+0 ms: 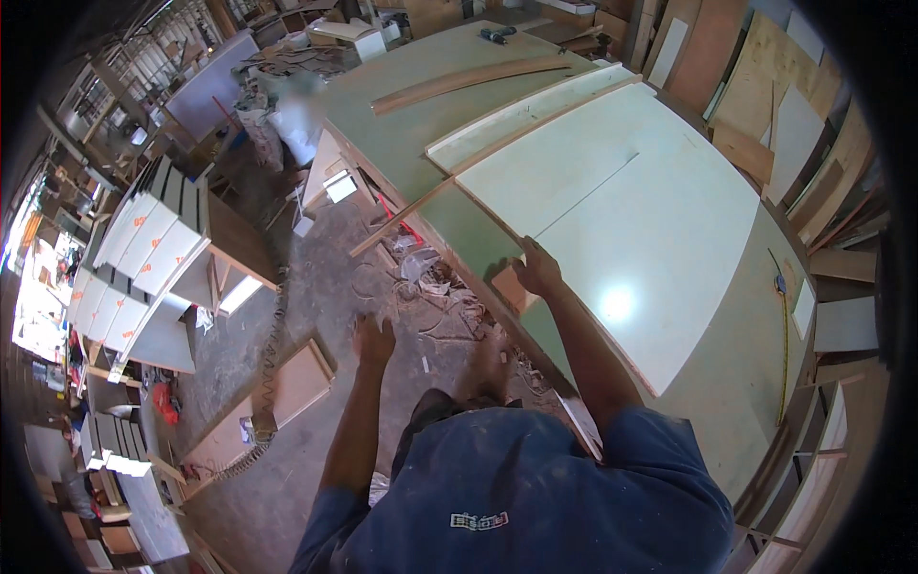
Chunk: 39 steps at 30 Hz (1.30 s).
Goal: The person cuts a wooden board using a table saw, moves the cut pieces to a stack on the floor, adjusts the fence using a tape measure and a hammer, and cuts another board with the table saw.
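While our right hand [538, 267] touches the white board [660, 215], grip unclear, we list left of it: left hand [373, 339], fingers parted.

Wears a navy-blue T-shirt [545, 478] well behind the left fingers [386, 331] and right fingers [525, 259], bearing a small, pale-edged rectangular print [479, 521]. Has a short left sleeve [332, 521] and short right sleeve [660, 454], each behind its own fingers. Shows dark shorts [426, 409] nearer the left fingers.
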Each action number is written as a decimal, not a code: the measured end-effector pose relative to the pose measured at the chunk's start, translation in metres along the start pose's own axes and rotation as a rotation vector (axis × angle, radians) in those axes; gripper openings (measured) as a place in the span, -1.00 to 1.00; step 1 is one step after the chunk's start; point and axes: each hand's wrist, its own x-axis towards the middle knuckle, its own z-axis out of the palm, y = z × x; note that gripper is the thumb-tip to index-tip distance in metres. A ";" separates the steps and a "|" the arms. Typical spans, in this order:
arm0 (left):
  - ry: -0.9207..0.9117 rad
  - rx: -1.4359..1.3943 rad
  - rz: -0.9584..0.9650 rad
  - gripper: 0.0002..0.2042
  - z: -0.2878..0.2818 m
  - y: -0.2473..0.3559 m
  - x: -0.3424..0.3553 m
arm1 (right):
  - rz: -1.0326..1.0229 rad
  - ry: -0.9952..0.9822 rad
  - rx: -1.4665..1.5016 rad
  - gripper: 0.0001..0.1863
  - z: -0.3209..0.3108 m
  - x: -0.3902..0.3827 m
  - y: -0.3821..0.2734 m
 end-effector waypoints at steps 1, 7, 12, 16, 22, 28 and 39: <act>-0.021 0.015 0.019 -0.64 0.003 0.012 0.034 | 0.007 -0.009 -0.014 -0.39 0.008 0.015 0.001; -0.100 0.177 0.185 -0.64 0.050 0.047 0.198 | 0.119 -0.132 -0.184 -0.35 0.046 0.089 0.020; -0.131 0.197 0.368 -0.64 0.088 0.039 0.267 | 0.327 -0.246 -0.277 -0.31 0.061 0.123 0.020; -0.236 0.127 0.525 -0.74 0.112 0.025 0.295 | 0.417 -0.232 -0.304 -0.29 0.066 0.128 0.015; -0.320 0.001 0.622 -0.83 0.135 0.012 0.314 | 0.448 -0.187 -0.361 -0.22 0.072 0.131 0.004; -0.335 -0.053 0.621 -0.86 0.142 0.008 0.315 | 0.481 -0.204 -0.354 -0.14 0.072 0.137 0.002; -0.322 -0.100 0.661 -0.88 0.152 0.010 0.321 | 0.450 -0.180 -0.328 -0.11 0.068 0.139 -0.002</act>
